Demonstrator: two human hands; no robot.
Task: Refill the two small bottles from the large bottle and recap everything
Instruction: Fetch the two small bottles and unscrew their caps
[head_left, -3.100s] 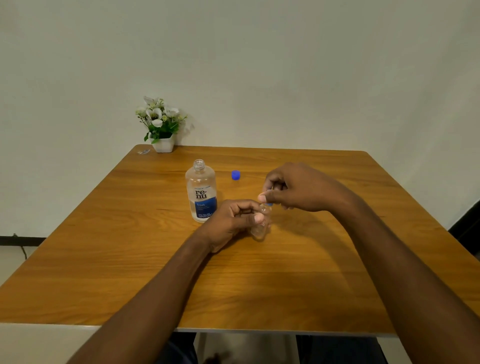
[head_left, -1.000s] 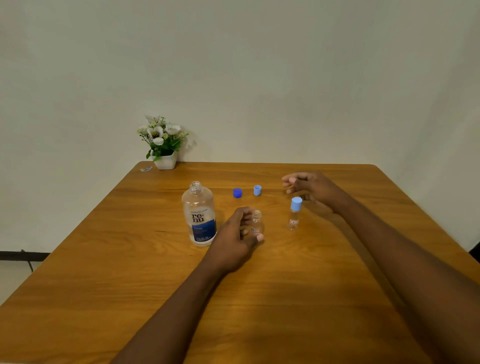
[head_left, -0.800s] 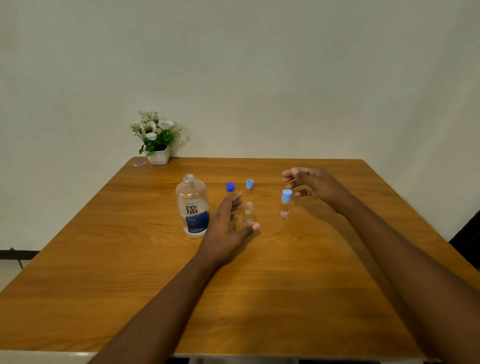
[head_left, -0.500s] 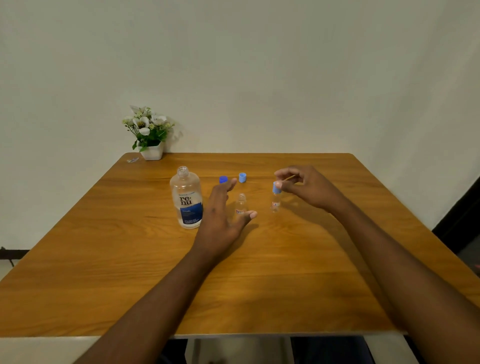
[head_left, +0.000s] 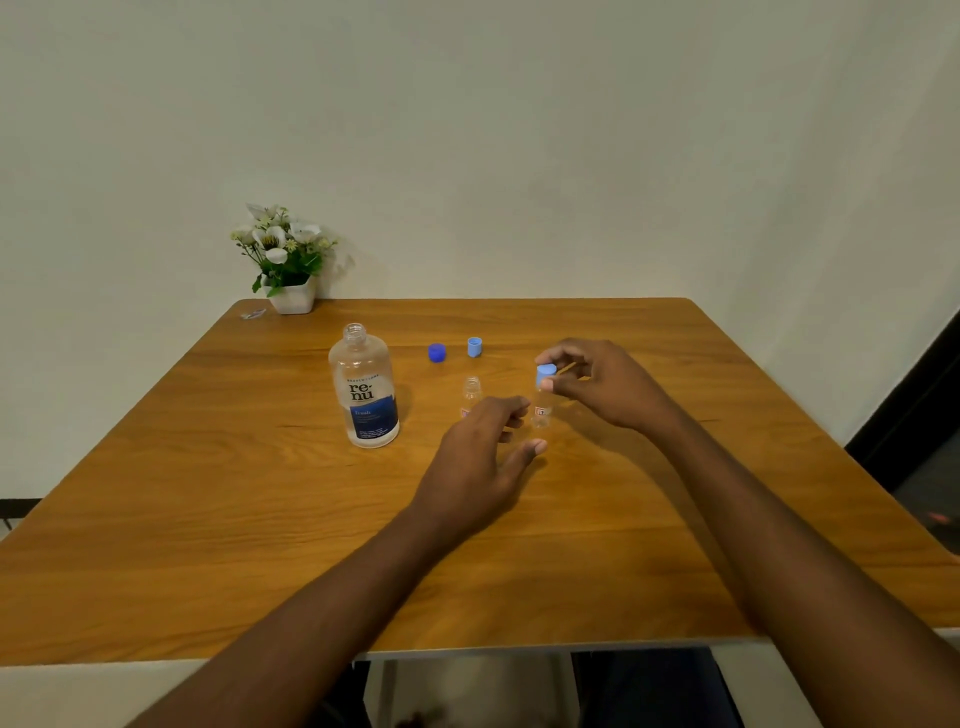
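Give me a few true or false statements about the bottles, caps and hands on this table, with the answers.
1. The large bottle has its cap on. False: its neck is open.
2. The right hand pinches the light blue cap of a small bottle. True.
3. Two loose caps lie behind the small bottles: a dark blue cap and a light blue loose cap. True.
4. The left hand holds the large bottle. False: it is open near the uncapped small bottle.
5. The flower pot stands at the table's near edge. False: far left corner.

The large bottle (head_left: 367, 387) carries a label reading "re-nu" above a blue "fresh" band.
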